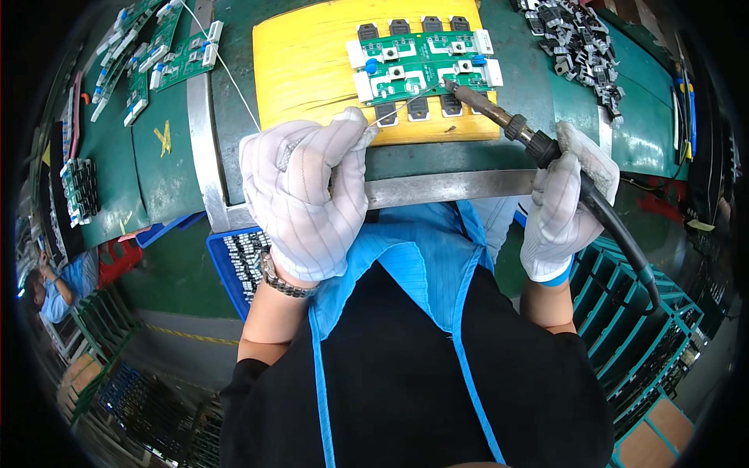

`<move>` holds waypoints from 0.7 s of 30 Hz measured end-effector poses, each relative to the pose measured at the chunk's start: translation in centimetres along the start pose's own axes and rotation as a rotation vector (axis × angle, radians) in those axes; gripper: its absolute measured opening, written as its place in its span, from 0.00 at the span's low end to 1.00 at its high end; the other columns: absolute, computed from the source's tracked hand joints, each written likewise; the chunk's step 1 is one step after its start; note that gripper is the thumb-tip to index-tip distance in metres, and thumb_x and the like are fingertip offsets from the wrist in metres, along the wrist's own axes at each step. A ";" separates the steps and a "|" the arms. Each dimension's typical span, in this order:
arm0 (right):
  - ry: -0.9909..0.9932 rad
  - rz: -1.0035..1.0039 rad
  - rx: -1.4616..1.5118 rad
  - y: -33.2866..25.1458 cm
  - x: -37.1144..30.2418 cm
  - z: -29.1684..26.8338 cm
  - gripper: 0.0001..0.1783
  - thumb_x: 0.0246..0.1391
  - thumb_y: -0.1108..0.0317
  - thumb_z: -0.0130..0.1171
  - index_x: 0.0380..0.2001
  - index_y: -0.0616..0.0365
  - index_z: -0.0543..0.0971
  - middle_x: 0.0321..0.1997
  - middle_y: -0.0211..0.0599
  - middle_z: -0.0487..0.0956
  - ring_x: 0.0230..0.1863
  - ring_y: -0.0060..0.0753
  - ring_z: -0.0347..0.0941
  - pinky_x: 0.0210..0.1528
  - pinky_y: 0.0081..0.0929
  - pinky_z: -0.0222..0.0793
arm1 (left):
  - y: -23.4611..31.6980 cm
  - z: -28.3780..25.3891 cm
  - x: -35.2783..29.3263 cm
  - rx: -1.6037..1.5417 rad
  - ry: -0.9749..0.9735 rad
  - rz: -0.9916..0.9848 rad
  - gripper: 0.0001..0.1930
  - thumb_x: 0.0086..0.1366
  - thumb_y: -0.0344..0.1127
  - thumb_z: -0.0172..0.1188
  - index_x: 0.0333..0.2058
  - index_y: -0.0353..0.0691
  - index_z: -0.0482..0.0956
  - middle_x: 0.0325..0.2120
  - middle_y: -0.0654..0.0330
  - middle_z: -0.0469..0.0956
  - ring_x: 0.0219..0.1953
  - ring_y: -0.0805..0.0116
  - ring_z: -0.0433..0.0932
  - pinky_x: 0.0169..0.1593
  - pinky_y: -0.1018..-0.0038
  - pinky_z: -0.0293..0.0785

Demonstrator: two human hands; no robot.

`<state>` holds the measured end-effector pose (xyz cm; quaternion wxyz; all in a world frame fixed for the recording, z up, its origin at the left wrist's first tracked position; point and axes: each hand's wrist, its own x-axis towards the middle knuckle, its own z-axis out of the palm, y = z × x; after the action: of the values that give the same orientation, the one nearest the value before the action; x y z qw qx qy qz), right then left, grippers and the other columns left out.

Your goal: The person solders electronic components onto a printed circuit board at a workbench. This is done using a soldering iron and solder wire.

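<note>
A green circuit board [427, 76] with white blocks along its ends and blue round parts lies on a yellow block [304, 66]. Black flat parts [418, 108] stick out from its near and far edges. My gloved left hand [308, 191], left of the board's near edge, pinches a thin solder wire [398, 108] whose end reaches the board. In my gloved right hand [568, 201] is a soldering iron [511, 125], slanting left and away. Its tip meets the board near the wire's end; whether they touch is too small to tell.
More circuit boards [187, 62] lie at the far left, and a stack of boards [79, 191] stands nearer. Black parts [577, 47] are heaped at the far right. A metal strip [452, 186] edges the green bench. Below left is a blue tray [226, 269]; another person [58, 288] sits beyond.
</note>
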<state>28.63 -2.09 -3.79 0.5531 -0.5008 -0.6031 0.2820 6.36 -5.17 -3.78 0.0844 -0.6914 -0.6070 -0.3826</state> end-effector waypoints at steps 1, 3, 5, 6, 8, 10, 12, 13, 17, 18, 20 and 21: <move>-0.001 0.000 0.001 0.1 0.0 0.0 0.11 0.54 0.76 0.57 0.41 0.69 0.74 0.43 0.46 0.78 0.42 0.30 0.76 0.49 0.26 0.71 | -0.1 0.2 -0.1 -0.002 0.017 0.000 0.15 0.48 0.26 0.69 0.36 0.47 0.81 0.28 0.69 0.76 0.32 0.69 0.74 0.39 0.70 0.66; 0.007 0.007 -0.002 0.2 0.0 -0.1 0.11 0.54 0.77 0.57 0.41 0.69 0.74 0.43 0.46 0.78 0.43 0.31 0.76 0.50 0.27 0.71 | -0.1 0.2 -0.1 -0.005 0.017 0.004 0.15 0.48 0.26 0.69 0.36 0.47 0.81 0.27 0.69 0.76 0.32 0.69 0.74 0.38 0.70 0.66; 0.000 0.016 0.007 0.1 0.1 0.0 0.11 0.54 0.77 0.57 0.41 0.69 0.74 0.43 0.46 0.78 0.43 0.31 0.76 0.50 0.27 0.71 | -0.2 0.3 0.0 -0.009 0.017 0.009 0.15 0.47 0.27 0.69 0.36 0.48 0.81 0.27 0.69 0.76 0.32 0.69 0.74 0.38 0.70 0.66; -0.005 0.023 0.016 0.1 0.0 0.0 0.11 0.54 0.77 0.56 0.41 0.69 0.74 0.43 0.46 0.78 0.42 0.31 0.76 0.50 0.27 0.71 | -0.3 0.4 -0.1 -0.018 0.012 0.013 0.15 0.47 0.27 0.69 0.36 0.47 0.81 0.27 0.69 0.75 0.32 0.68 0.74 0.38 0.70 0.67; -0.006 0.011 0.007 0.3 0.1 0.0 0.11 0.54 0.77 0.56 0.41 0.69 0.74 0.43 0.46 0.78 0.42 0.31 0.76 0.50 0.27 0.71 | -0.2 0.3 -0.1 -0.026 0.006 0.016 0.15 0.47 0.27 0.69 0.36 0.47 0.81 0.27 0.68 0.75 0.32 0.68 0.74 0.38 0.70 0.67; -0.007 0.000 -0.003 0.3 0.1 -0.1 0.11 0.54 0.77 0.56 0.41 0.69 0.74 0.43 0.46 0.78 0.42 0.31 0.76 0.50 0.27 0.71 | 0.2 0.1 0.3 -0.048 -0.045 0.024 0.13 0.48 0.23 0.69 0.35 0.43 0.82 0.26 0.63 0.76 0.32 0.64 0.74 0.36 0.71 0.70; -0.010 0.015 -0.014 0.2 0.1 -0.2 0.10 0.54 0.77 0.56 0.41 0.69 0.74 0.43 0.46 0.78 0.42 0.31 0.76 0.50 0.27 0.71 | 0.1 0.3 0.3 -0.061 -0.044 0.026 0.13 0.48 0.23 0.69 0.34 0.43 0.82 0.26 0.63 0.76 0.32 0.64 0.74 0.36 0.71 0.70; -0.011 0.014 -0.014 0.2 0.1 -0.1 0.10 0.54 0.77 0.56 0.41 0.69 0.74 0.43 0.46 0.78 0.42 0.31 0.76 0.50 0.27 0.71 | 0.1 0.3 0.3 -0.074 -0.042 0.028 0.13 0.48 0.23 0.70 0.34 0.43 0.82 0.26 0.63 0.76 0.32 0.64 0.74 0.36 0.71 0.70; -0.015 -0.005 -0.031 0.2 0.1 -0.1 0.11 0.54 0.77 0.56 0.41 0.68 0.74 0.43 0.47 0.78 0.42 0.32 0.76 0.50 0.27 0.71 | 0.2 0.0 0.3 -0.066 -0.084 0.026 0.12 0.49 0.23 0.69 0.34 0.43 0.82 0.26 0.62 0.76 0.32 0.64 0.75 0.37 0.71 0.70; -0.016 -0.002 -0.035 0.1 0.1 -0.1 0.11 0.54 0.77 0.56 0.41 0.68 0.74 0.43 0.47 0.78 0.43 0.32 0.76 0.50 0.27 0.71 | 0.2 -0.1 0.3 -0.054 -0.045 0.014 0.11 0.51 0.23 0.68 0.35 0.42 0.81 0.27 0.62 0.76 0.33 0.65 0.75 0.38 0.71 0.71; -0.001 0.021 -0.015 0.0 -0.1 0.0 0.11 0.55 0.76 0.56 0.41 0.68 0.75 0.43 0.47 0.78 0.43 0.32 0.76 0.50 0.27 0.70 | 0.2 0.0 0.2 -0.043 -0.006 0.002 0.11 0.53 0.22 0.66 0.36 0.41 0.81 0.28 0.63 0.77 0.35 0.65 0.75 0.39 0.71 0.71; 0.016 0.045 0.005 0.0 -0.1 0.0 0.10 0.55 0.76 0.55 0.41 0.68 0.75 0.43 0.47 0.78 0.43 0.32 0.76 0.50 0.27 0.70 | 0.2 0.2 0.0 -0.103 0.067 -0.071 0.12 0.53 0.23 0.66 0.37 0.42 0.80 0.30 0.63 0.78 0.35 0.64 0.75 0.40 0.70 0.71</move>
<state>28.58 -2.19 -3.85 0.5526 -0.5149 -0.5867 0.2920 6.64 -5.12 -3.89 0.0552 -0.6599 -0.6073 -0.4390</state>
